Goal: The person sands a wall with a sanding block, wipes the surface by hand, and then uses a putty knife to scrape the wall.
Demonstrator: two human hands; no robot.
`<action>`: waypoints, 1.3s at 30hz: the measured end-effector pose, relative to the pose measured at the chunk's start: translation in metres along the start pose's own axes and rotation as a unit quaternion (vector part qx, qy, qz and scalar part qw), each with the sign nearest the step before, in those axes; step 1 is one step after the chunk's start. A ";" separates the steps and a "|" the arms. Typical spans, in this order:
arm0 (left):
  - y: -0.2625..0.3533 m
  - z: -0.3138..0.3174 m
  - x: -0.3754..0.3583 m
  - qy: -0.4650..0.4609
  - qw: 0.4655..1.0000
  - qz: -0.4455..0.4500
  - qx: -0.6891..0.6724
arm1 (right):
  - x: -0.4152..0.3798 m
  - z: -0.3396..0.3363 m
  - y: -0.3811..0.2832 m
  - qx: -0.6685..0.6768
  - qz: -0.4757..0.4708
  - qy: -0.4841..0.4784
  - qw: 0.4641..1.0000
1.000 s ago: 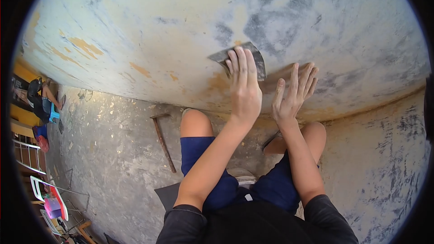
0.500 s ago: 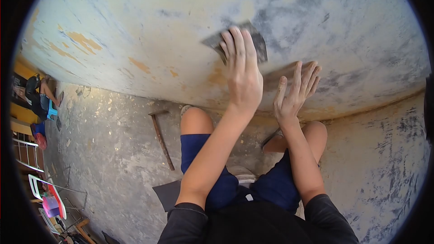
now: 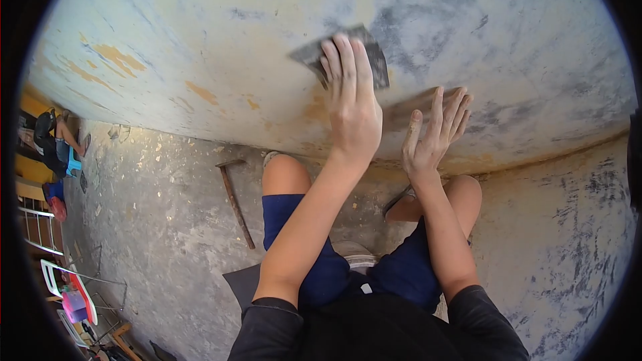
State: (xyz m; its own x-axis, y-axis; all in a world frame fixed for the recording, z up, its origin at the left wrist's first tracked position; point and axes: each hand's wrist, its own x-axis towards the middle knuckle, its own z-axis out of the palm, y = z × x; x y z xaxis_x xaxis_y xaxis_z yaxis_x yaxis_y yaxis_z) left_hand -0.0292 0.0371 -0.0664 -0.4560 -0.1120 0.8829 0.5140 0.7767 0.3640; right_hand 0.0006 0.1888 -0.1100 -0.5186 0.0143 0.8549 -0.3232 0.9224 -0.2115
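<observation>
My left hand presses a dark grey sheet of sandpaper against the patchy wall. Its fingers lie over the sheet, whose corners stick out on both sides; the thumb is hidden. To the right, my right hand is open, fingers spread and dusty, its tips at the wall. A shadow falls beside it, and nothing is in it. The wall is pale with grey smears and bare yellowish patches.
A hammer lies on the concrete floor left of my knee. Another dark sheet is by my left hip. Far left, a person sits on a blue stool, near chairs and a purple container. Another wall stands right.
My left hand and the sandpaper have shifted slightly left and up along the wall. My right hand stays almost in place, while the whole view has moved a little.
</observation>
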 end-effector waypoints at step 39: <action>-0.008 0.006 -0.029 -0.057 0.998 0.037 0.004 | -0.002 0.005 0.003 0.001 -0.001 0.015 1.000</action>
State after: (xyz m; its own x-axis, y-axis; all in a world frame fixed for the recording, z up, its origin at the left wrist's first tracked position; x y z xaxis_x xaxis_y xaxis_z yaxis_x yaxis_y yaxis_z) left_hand -0.0244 0.0378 -0.0965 -0.4968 0.0166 0.8677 0.5433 0.7856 0.2961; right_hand -0.0032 0.1892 -0.1149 -0.4949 0.0246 0.8686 -0.3256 0.9215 -0.2116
